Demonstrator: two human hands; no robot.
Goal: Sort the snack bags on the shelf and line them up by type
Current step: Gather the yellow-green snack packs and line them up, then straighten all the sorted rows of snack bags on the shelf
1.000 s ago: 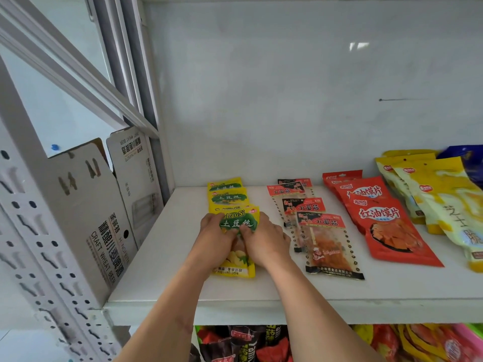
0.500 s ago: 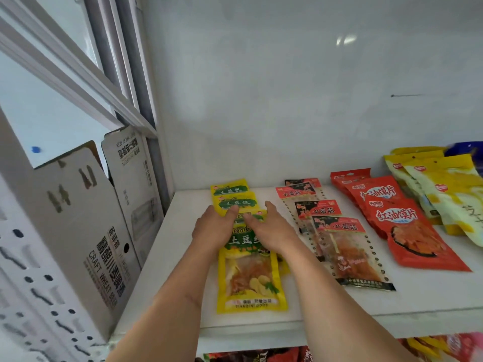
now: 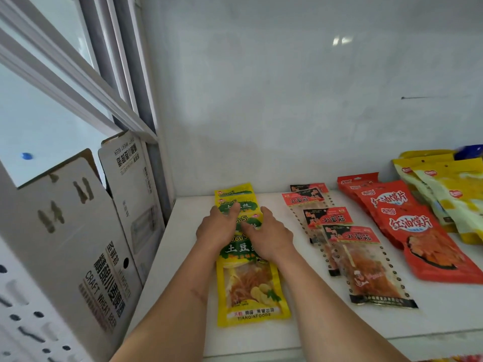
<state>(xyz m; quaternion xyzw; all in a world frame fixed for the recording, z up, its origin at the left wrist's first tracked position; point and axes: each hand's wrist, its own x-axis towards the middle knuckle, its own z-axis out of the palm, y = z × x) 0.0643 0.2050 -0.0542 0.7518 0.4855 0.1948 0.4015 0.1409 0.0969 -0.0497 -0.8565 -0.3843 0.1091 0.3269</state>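
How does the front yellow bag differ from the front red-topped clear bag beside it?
The front yellow bag has a green label; the front clear bag has a red header and black dotted edges. Both hands, left hand and right hand, rest across the yellow bag's top; the clear bag lies untouched. Both lie flat, heading their rows.

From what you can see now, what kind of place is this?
Probably a small shop or its stockroom: a white metal shelf holds rows of packaged snacks, yellow potato-shred bags and red chili-oil chip bags, and a craft wheat beer carton stands beside it.

A shop: snack bags [image 3: 371, 259] on white shelf [image 3: 300, 330].
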